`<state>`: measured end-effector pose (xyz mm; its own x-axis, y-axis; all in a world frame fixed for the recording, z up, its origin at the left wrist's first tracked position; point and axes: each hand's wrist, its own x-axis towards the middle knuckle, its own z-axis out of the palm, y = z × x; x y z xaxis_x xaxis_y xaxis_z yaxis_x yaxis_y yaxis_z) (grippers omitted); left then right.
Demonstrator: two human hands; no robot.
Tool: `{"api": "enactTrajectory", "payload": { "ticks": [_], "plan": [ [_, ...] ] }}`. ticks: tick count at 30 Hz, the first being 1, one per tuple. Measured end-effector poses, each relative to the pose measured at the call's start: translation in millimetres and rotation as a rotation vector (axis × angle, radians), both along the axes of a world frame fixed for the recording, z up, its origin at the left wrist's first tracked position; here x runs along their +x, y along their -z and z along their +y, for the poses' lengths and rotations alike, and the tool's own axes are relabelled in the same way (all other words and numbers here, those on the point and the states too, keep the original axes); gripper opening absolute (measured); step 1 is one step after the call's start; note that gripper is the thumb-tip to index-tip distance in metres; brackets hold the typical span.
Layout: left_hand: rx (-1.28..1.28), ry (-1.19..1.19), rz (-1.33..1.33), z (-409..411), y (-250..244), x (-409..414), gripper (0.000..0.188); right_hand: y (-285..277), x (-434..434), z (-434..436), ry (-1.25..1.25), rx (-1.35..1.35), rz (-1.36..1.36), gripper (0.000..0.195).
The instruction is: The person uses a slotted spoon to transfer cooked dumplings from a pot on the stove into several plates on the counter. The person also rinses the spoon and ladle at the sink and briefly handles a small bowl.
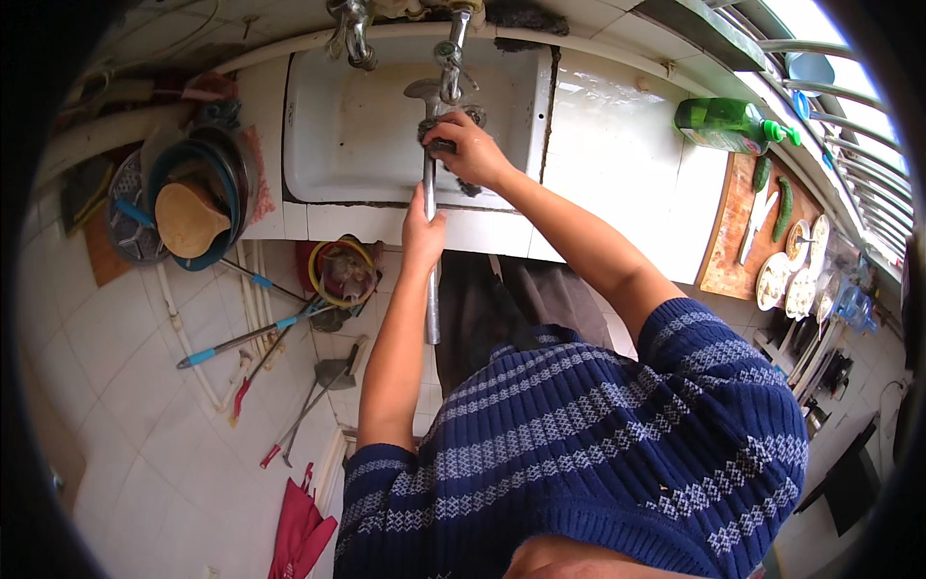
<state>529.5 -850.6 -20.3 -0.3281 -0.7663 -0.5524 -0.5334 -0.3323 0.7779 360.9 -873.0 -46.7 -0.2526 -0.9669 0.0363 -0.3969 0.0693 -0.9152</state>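
A long metal-handled tool [432, 289], with a curved, hammer-like head [423, 89], reaches from the sink out past its front edge. My left hand [423, 235] is closed around its shaft near the sink's front rim. Higher up, my right hand [466, 148] presses a dark scouring pad [441, 145] against the shaft, just below the head. The head lies beneath the spout of a chrome tap [450, 65], over the white sink [362, 155]. Dark wet bits [469, 189] cling near the sink's front wall. My right fingers partly hide the pad.
A second tap [354, 36] is at the back left. On the right counter are a green soap bottle [716, 123] and a cutting board [712, 253] with cucumbers [784, 210], a knife [756, 224] and filled plates [772, 279]. Left are stacked basins [235, 188]; a bin [312, 264] stands below.
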Motion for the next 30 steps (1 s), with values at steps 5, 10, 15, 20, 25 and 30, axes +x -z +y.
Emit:
{"api": "enactTrajectory", "payload": {
  "ticks": [5, 10, 15, 20, 25, 30],
  "plan": [
    [-0.18, 0.127, -0.137, 11.3, -6.4, 33.0, 0.058, -31.7, -44.2, -1.7, 0.15, 0.052, 0.146, 0.025],
    [-0.227, 0.178, -0.086, 26.7, -15.6, 31.3, 0.057, -19.9, -48.2, -27.5, 0.074, -0.026, 0.274, 0.026],
    [-0.227, 0.272, -0.192, 27.4, -12.5, 43.1, 0.058, -8.6, -54.4, -47.6, 0.021, 0.237, 0.243, 0.023],
    [-0.353, 0.362, -0.311, 31.8, -19.1, 39.2, 0.058, 25.3, -45.7, -54.5, -0.136, 0.189, 0.333, 0.026],
    [-0.461, 0.354, -0.462, 24.2, -28.7, 30.2, 0.059, 12.9, -59.1, -65.6, 0.176, 0.222, 0.147, 0.039],
    [-0.522, 0.506, -0.617, 11.3, -43.6, 15.2, 0.061, 15.5, -36.8, -51.4, 0.404, 0.201, 0.121, 0.045]
  ]
}}
